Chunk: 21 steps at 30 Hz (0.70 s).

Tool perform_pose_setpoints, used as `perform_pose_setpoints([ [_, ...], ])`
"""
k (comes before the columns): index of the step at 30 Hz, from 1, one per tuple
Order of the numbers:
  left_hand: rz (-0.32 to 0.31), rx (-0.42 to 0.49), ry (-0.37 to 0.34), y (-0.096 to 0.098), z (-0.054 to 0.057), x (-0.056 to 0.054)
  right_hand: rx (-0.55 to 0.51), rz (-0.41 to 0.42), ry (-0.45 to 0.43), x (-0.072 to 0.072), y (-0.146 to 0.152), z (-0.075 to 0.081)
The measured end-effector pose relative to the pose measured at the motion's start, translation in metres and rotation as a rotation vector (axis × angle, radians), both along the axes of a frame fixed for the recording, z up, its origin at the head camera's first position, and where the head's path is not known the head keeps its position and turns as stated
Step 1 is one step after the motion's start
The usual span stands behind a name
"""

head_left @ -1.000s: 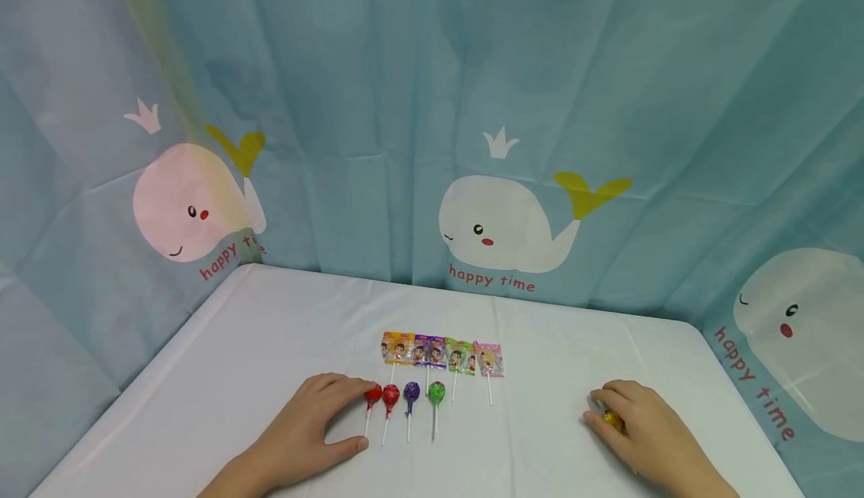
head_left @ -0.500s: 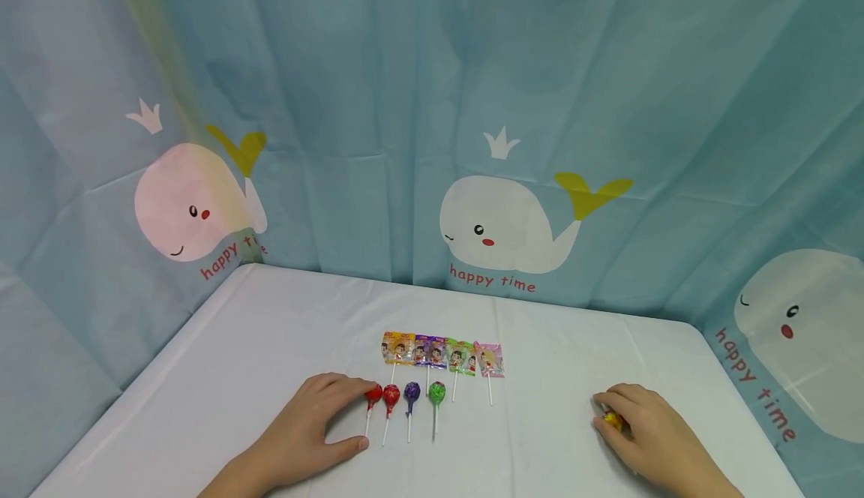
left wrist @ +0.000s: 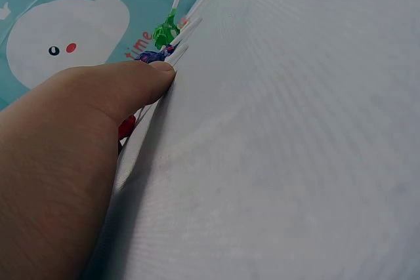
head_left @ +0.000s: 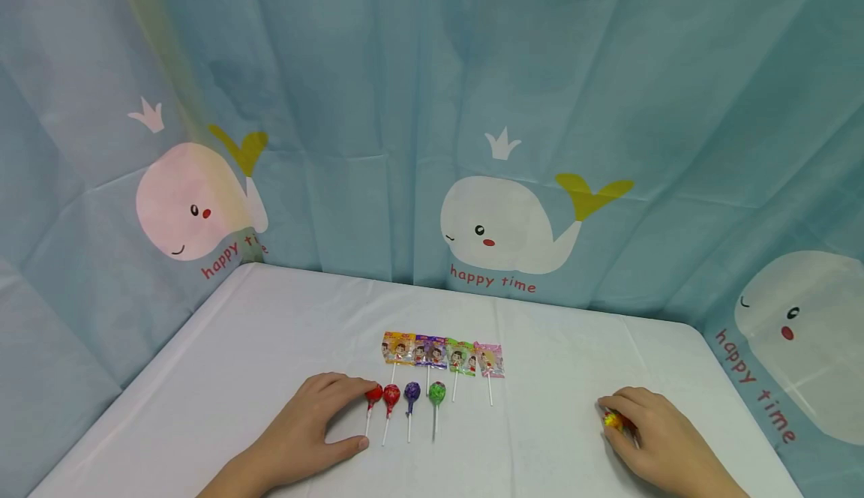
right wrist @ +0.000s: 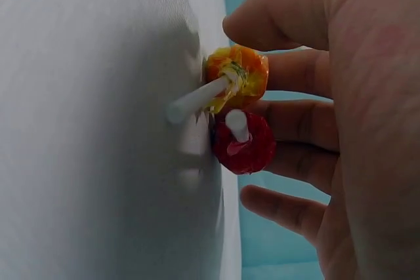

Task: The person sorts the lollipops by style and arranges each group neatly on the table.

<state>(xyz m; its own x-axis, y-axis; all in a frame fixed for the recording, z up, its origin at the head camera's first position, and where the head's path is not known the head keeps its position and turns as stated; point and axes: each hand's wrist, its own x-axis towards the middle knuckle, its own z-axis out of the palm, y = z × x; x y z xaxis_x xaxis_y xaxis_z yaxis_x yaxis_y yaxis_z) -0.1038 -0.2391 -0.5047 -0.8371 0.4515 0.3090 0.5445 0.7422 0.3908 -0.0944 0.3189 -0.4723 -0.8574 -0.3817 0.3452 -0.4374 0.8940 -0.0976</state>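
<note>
My left hand (head_left: 307, 423) rests on the table at the left of a row of round lollipops, index fingertip at the leftmost red lollipop (head_left: 374, 393). Beside it lie a second red lollipop (head_left: 391, 395), a purple lollipop (head_left: 412, 391) and a green lollipop (head_left: 437, 391). In the left wrist view the thumb (left wrist: 141, 83) overlaps part of this row. My right hand (head_left: 655, 430) lies at the right, fingers loosely curved behind a yellow-orange lollipop (right wrist: 239, 77) and a dark red lollipop (right wrist: 246, 145). Its thumb (right wrist: 262, 18) is apart from the fingers, just above the yellow-orange one.
Behind the row lie flat-wrapped lollipops: an orange packet (head_left: 398, 349), a purple packet (head_left: 430, 352), a green packet (head_left: 461, 357) and a pink packet (head_left: 489, 361). A white cloth covers the table (head_left: 553, 378). A blue curtain (head_left: 358, 123) with printed whales surrounds it.
My right hand has shifted slightly right, and more of the yellow-orange lollipop shows between its thumb and index finger. The left hand and the lollipops beside it have stayed in place.
</note>
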Motion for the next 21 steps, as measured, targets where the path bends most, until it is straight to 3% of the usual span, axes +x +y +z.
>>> perform_pose_setpoints([
  [11,0.001,0.006,-0.006,0.0001,0.0007,0.0009,-0.006,0.002,-0.019,-0.0001,0.0013,0.0007],
  [21,0.007,0.002,-0.002,0.0002,-0.0005,0.0006,0.018,-0.033,-0.105,-0.0009,-0.0004,0.0047],
])
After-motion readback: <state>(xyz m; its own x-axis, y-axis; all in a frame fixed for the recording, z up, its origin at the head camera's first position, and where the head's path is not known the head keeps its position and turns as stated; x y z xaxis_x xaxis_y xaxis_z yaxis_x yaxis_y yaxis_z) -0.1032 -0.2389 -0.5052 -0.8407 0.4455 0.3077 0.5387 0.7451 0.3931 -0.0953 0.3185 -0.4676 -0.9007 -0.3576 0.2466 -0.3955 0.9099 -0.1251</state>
